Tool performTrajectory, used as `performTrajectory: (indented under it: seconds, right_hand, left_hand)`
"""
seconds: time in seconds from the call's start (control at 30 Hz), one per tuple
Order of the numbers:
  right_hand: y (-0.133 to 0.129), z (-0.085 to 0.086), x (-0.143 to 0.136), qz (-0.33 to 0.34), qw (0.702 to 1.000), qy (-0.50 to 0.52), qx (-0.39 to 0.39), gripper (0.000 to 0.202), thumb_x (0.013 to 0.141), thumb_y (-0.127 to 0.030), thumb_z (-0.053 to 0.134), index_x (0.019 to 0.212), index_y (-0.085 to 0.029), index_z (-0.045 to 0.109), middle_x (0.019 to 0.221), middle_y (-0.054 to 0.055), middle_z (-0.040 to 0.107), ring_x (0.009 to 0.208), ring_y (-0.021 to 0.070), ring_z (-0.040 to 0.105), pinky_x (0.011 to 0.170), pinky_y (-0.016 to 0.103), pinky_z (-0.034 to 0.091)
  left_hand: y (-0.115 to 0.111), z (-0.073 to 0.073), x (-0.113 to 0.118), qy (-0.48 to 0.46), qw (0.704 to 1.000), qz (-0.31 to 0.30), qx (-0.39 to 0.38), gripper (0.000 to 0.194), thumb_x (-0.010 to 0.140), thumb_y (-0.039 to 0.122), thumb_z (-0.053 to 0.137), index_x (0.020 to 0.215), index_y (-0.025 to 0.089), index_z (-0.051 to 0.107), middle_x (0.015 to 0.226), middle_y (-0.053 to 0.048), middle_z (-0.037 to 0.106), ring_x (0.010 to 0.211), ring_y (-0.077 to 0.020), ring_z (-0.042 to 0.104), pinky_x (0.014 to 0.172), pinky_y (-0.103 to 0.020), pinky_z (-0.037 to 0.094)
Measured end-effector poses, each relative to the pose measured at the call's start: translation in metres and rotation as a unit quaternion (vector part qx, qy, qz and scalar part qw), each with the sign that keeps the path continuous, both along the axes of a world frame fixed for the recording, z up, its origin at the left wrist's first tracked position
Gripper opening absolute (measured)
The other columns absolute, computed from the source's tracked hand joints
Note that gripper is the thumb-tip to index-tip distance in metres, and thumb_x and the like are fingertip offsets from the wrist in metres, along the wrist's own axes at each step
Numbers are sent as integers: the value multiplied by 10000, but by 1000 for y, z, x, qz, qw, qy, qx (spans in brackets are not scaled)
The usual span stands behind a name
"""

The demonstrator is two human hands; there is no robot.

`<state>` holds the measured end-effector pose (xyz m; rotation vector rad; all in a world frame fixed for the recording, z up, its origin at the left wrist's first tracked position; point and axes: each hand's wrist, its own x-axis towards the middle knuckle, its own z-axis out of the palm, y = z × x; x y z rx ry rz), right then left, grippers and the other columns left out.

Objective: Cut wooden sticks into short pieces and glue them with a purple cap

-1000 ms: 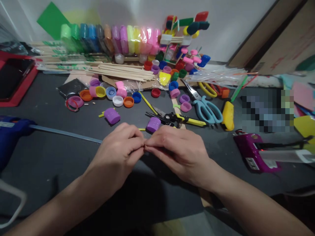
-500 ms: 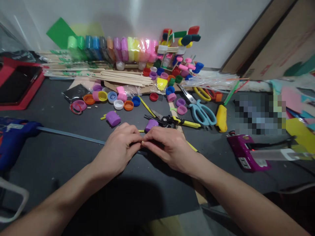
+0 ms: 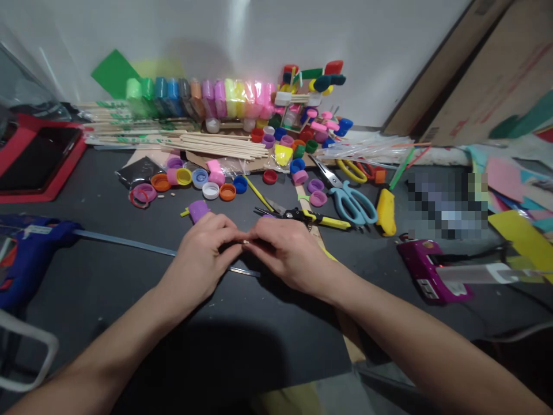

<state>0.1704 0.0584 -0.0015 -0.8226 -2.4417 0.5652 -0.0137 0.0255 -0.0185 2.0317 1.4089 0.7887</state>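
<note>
My left hand (image 3: 205, 249) and my right hand (image 3: 291, 248) meet fingertip to fingertip over the dark table. Between their pinched fingers shows a tiny pale piece (image 3: 245, 242), too small to name. Behind my left hand lies a purple piece (image 3: 199, 211) with a yellow stick poking out. A second purple piece (image 3: 268, 217) is mostly hidden by my right hand. Under my left hand runs a clear glue stick (image 3: 129, 241) from the blue glue gun (image 3: 38, 248). Pliers with yellow and black handles (image 3: 298, 214) lie just beyond my right hand.
Bottle caps (image 3: 211, 191) of many colours are scattered farther back. Blue-handled scissors (image 3: 354, 202) and a yellow cutter (image 3: 386, 212) lie to the right, near a purple power adapter (image 3: 432, 274). Wooden sticks (image 3: 224, 146) and coloured clay packs (image 3: 220, 98) line the wall.
Both hands have moved slightly farther from me, covering more of the two purple pieces, still pinched together on the tiny piece. The view has shifted a little.
</note>
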Motion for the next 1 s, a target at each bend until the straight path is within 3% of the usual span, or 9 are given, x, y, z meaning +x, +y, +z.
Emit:
performTrajectory:
  seconds: [0.2, 0.43, 0.5, 0.63, 0.73, 0.87, 0.93, 1.0]
  right_hand:
    - [4, -2, -4, 0, 1000, 11, 1, 137, 908, -130, 589, 781, -150, 637, 695, 3, 618, 592, 118, 499, 572, 239, 357]
    - [10, 5, -3, -33, 993, 93, -71, 90, 891, -153, 644, 806, -164, 670, 740, -10, 683, 635, 111, 586, 617, 227, 422]
    - [16, 8, 3, -20, 995, 81, -46, 64, 908, -205, 645, 885, -162, 687, 810, 19, 704, 715, 137, 622, 674, 249, 461]
    - [31, 11, 20, 14, 993, -65, 95, 307, 903, -292, 657, 1182, -166, 674, 1173, 155, 660, 1061, 278, 585, 872, 411, 481]
    - [41, 2, 25, 24, 983, -144, 114, 238, 926, -245, 610, 1137, -195, 707, 1139, 145, 674, 1045, 288, 563, 864, 453, 488]
    - [46, -9, 19, -20, 983, -117, 140, 280, 913, -239, 622, 1167, -140, 688, 1142, 174, 675, 1053, 304, 538, 899, 491, 480]
    - [43, -6, 17, -32, 987, -76, 139, 327, 910, -269, 634, 1193, -111, 674, 1186, 195, 655, 1078, 308, 534, 920, 497, 468]
    - [36, 2, 16, -22, 996, -5, 88, 337, 904, -306, 654, 1193, -134, 678, 1145, 161, 667, 1046, 271, 571, 904, 448, 482]
  left_hand:
    - [2, -1, -3, -2, 1000, -7, 8, 177, 928, 163, 564, 970, 196, 733, 861, -30, 630, 856, -188, 534, 769, -325, 422]
    - [3, 2, 1, -77, 996, 31, 12, 160, 926, 191, 585, 930, 215, 743, 905, -19, 619, 861, -154, 573, 774, -284, 436]
    - [4, 2, 1, -93, 995, 38, 16, 144, 921, 192, 595, 911, 195, 739, 926, -28, 636, 876, -153, 586, 791, -283, 445]
    - [5, 0, 0, -99, 993, 56, 32, 119, 910, 194, 613, 907, 196, 732, 899, -21, 643, 858, -151, 593, 788, -287, 455]
    - [6, -1, 0, -96, 993, 64, 31, 111, 906, 202, 619, 882, 203, 727, 848, -9, 628, 816, -148, 585, 749, -284, 448]
    - [9, -2, 0, -100, 992, 64, 31, 116, 905, 204, 616, 885, 198, 729, 832, -11, 624, 805, -149, 582, 732, -282, 441]
    - [10, -2, 0, -105, 992, 65, 26, 114, 902, 201, 619, 881, 194, 731, 830, -11, 625, 795, -147, 580, 723, -280, 435]
    - [10, 0, 1, -115, 992, 56, 12, 115, 903, 203, 619, 884, 192, 732, 833, -9, 625, 793, -142, 582, 724, -277, 433]
